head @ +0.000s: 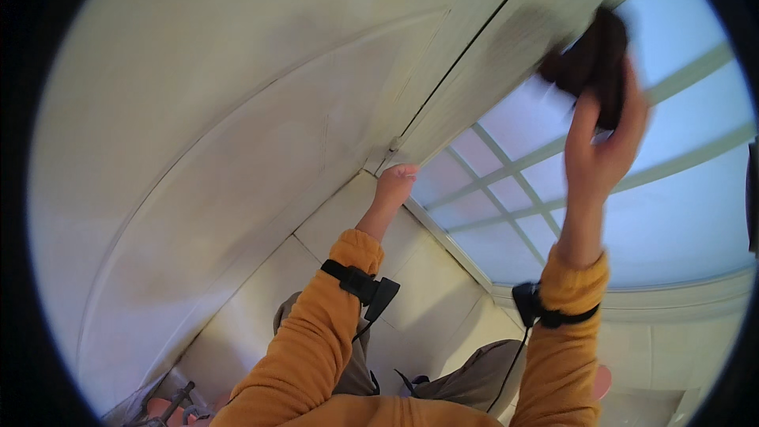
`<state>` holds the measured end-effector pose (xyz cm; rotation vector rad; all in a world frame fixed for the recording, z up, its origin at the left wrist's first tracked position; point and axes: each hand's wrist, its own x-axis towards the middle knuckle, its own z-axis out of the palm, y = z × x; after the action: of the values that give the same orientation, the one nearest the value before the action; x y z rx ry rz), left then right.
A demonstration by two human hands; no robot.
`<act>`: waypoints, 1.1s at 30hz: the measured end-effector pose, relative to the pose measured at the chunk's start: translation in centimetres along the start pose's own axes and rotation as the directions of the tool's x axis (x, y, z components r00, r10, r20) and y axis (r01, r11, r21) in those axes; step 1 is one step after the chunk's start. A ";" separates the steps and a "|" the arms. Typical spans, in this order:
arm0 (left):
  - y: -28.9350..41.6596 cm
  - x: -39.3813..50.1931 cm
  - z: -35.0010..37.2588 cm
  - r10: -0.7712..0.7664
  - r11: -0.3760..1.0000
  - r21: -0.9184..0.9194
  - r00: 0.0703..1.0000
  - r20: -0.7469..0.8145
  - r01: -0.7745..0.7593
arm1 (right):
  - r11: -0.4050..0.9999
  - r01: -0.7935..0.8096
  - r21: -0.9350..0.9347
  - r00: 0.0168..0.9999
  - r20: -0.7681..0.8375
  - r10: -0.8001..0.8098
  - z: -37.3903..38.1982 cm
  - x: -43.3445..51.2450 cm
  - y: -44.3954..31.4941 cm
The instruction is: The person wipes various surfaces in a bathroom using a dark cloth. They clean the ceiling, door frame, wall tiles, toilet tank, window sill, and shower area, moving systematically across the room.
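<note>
A dark brown cloth [608,53], blurred, is gripped between the thumb and fingers of my right hand [602,157]. It hangs over the edge where the pale door frame [504,65] meets a frosted glass panel [670,219]; whether it touches the surface I cannot tell. Lower down, my left hand [395,184] is curled into a loose fist close to the foot of the frame. No object shows in it. Both forearms wear orange-yellow sleeves with black straps and small black devices.
A cream panelled surface [207,190] rises on the left, with a dark vertical gap beside the frame. Pale floor tiles [409,284] lie below, around my bent legs. Pink items and a grey metal piece [178,400] sit at bottom left. Something pink [602,382] shows behind my right sleeve.
</note>
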<state>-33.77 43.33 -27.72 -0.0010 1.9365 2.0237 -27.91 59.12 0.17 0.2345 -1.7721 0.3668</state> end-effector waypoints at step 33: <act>4.3 -1.9 -5.6 -0.083 0.996 -0.030 0.984 -0.158 0.079 | 0.777 0.315 -0.545 0.945 0.102 -0.311 9.7 3.8 8.7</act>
<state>-34.33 37.39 -23.56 -0.2505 1.9711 2.0480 -40.62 63.72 0.85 0.1066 -1.7300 -0.3992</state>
